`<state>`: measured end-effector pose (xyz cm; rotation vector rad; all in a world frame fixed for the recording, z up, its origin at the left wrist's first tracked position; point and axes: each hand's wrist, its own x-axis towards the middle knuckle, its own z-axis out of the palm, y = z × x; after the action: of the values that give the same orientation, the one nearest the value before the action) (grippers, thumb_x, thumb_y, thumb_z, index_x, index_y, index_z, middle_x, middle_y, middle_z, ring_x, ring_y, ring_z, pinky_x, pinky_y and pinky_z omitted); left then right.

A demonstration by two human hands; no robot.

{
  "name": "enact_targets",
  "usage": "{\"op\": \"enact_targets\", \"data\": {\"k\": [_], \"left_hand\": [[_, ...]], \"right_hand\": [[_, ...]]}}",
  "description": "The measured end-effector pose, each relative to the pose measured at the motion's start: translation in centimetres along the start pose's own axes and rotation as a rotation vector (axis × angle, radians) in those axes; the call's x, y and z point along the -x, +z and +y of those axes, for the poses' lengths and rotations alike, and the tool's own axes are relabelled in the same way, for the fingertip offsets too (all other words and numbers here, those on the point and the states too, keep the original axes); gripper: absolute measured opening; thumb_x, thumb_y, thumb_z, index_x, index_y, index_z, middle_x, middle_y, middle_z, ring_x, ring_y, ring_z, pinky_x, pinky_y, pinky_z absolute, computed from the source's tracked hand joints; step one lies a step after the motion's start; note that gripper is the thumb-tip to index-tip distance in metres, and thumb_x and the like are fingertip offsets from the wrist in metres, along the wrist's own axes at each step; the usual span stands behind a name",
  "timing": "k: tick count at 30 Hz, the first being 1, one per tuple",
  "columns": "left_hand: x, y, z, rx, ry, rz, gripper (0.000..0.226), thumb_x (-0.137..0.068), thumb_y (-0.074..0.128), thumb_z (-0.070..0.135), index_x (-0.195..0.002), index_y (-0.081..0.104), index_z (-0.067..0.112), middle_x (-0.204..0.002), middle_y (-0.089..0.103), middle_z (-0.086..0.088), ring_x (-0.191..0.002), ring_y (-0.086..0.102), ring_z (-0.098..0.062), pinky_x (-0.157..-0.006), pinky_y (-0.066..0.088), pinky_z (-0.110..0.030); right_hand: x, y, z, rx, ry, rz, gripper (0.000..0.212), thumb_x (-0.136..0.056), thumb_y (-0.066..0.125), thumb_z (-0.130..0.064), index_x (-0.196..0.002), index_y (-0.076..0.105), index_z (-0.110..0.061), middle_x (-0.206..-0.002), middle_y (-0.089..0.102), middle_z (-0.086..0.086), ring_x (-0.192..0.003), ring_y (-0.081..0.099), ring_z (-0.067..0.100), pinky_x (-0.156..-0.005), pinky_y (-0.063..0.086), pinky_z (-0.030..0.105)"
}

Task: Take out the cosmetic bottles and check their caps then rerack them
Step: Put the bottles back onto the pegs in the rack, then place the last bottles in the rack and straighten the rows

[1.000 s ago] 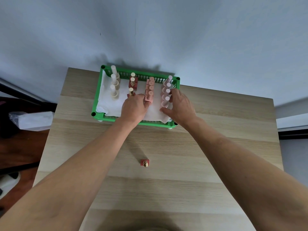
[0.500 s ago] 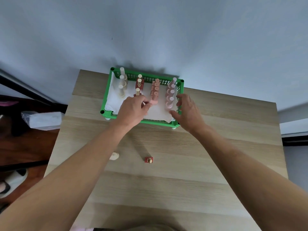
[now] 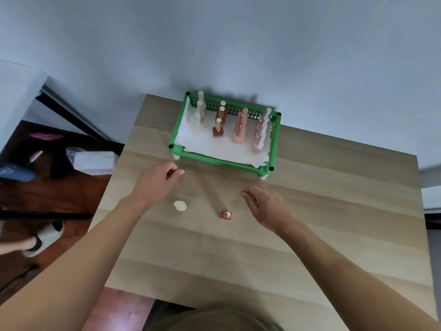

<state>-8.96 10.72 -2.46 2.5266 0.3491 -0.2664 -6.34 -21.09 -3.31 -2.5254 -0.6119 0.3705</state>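
Wooden tabletop (image 3: 310,235) carries everything we see, and nearest its front edge stand two bottles taken out of the basket: a red bottle (image 3: 226,215) with a gold cap near the middle, upright so its long axis points up at us, and a cream bottle (image 3: 180,206) to its left, also seen from above. Our right hand (image 3: 265,206) hovers just right of the red bottle, fingers loosely curled and holding nothing; our left hand (image 3: 157,183) hangs just beyond the cream bottle, fingers loosely bent, thumb near the fingertips but pinching nothing that we can make out. We judge the red bottle lies closer to the right hand, down and to the left of its fingertips, so that hand would need only a short reach and a grip from above around the cap. Farther off, at the tabletop's far edge, the green basket (image 3: 222,161) holds four rows of upright bottles: cream, red, pink, pale pink.
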Motion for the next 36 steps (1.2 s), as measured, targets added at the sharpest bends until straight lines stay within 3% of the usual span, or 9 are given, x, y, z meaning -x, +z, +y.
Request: {"op": "enact_targets", "data": {"k": [2,4,8,13,17,22,28,32,36], "left_hand": [[1.3,0.7,-1.6,0.019,-0.026,-0.023,0.012,-0.099,0.055,0.028,-0.098,0.066,0.026,-0.082,0.072,0.013,-0.080,0.067,-0.018,-0.077,0.053,-0.036],[2.6,1.6,-2.8,0.019,-0.064,-0.066,0.021,-0.100,0.052,0.019,-0.113,0.068,0.025,-0.097,0.074,0.009,-0.094,0.068,-0.021,-0.085,0.052,-0.037],[4.7,3.2,-3.9,0.037,-0.082,-0.157,0.038,-0.092,0.057,0.008,-0.127,0.063,0.023,-0.120,0.068,0.000,-0.105,0.065,-0.024,-0.094,0.051,-0.038],[5.8,4.5,-3.2,0.091,-0.082,-0.165,0.068,-0.077,0.081,0.028,-0.139,0.053,0.028,-0.129,0.055,0.007,-0.109,0.061,-0.015,-0.096,0.049,-0.033],[5.9,5.4,-2.5,0.113,-0.088,-0.121,0.073,-0.069,0.086,0.039,-0.134,0.053,0.034,-0.126,0.054,0.012,-0.110,0.057,-0.010,-0.092,0.047,-0.032],[6.5,6.5,-2.0,0.095,-0.126,-0.073,0.054,-0.074,0.083,0.036,-0.123,0.059,0.031,-0.125,0.059,0.014,-0.105,0.061,-0.012,-0.082,0.042,-0.027],[7.5,7.3,-1.7,0.116,-0.139,-0.002,0.028,-0.079,0.078,0.029,-0.102,0.062,0.031,-0.107,0.063,0.017,-0.090,0.063,-0.010,-0.076,0.042,-0.026],[7.9,7.2,-1.4,0.106,-0.111,0.017,0.022,-0.081,0.078,0.029,-0.099,0.065,0.031,-0.092,0.063,0.019,-0.086,0.064,-0.008,-0.072,0.043,-0.025],[7.9,6.6,-0.7,0.077,-0.106,0.018,0.025,-0.079,0.079,0.033,-0.100,0.065,0.029,-0.091,0.065,0.017,-0.084,0.063,-0.009,-0.072,0.047,-0.028]], "right_hand": [[0.6,0.8,-0.2,-0.028,0.052,-0.090,0.028,-0.103,0.047,-0.022,-0.124,0.065,-0.018,-0.110,0.071,0.004,-0.098,0.065,0.031,-0.078,0.052,0.040],[1.0,1.4,-0.5,-0.043,0.083,-0.185,0.039,-0.101,0.043,-0.014,-0.137,0.057,-0.019,-0.117,0.069,0.003,-0.106,0.064,0.031,-0.087,0.052,0.041],[1.6,2.7,-0.6,-0.020,0.043,-0.238,0.054,-0.090,0.053,-0.008,-0.143,0.050,-0.017,-0.126,0.060,0.005,-0.107,0.061,0.030,-0.084,0.044,0.028],[2.0,3.8,-0.9,0.000,0.044,-0.342,0.070,-0.089,0.066,-0.028,-0.151,0.036,-0.020,-0.138,0.047,0.006,-0.121,0.053,0.026,-0.099,0.047,0.036],[1.8,4.8,-2.2,-0.010,0.106,-0.326,0.073,-0.088,0.071,-0.034,-0.150,0.037,-0.018,-0.142,0.046,0.010,-0.130,0.047,0.028,-0.105,0.044,0.039],[1.9,5.7,-3.3,-0.026,0.191,-0.241,0.065,-0.088,0.072,-0.033,-0.145,0.043,-0.019,-0.140,0.046,0.007,-0.127,0.046,0.028,-0.099,0.047,0.043],[2.3,6.4,-3.5,-0.035,0.208,-0.143,0.018,-0.092,0.067,-0.026,-0.110,0.063,-0.024,-0.116,0.053,0.001,-0.111,0.052,0.023,-0.082,0.046,0.035],[2.4,5.9,-3.1,-0.045,0.222,-0.137,0.016,-0.093,0.066,-0.029,-0.107,0.066,-0.022,-0.112,0.056,0.000,-0.106,0.055,0.024,-0.081,0.047,0.036],[2.4,4.6,-2.3,-0.033,0.243,-0.158,0.021,-0.094,0.063,-0.031,-0.108,0.064,-0.015,-0.109,0.058,0.005,-0.101,0.058,0.028,-0.083,0.050,0.041]]}}
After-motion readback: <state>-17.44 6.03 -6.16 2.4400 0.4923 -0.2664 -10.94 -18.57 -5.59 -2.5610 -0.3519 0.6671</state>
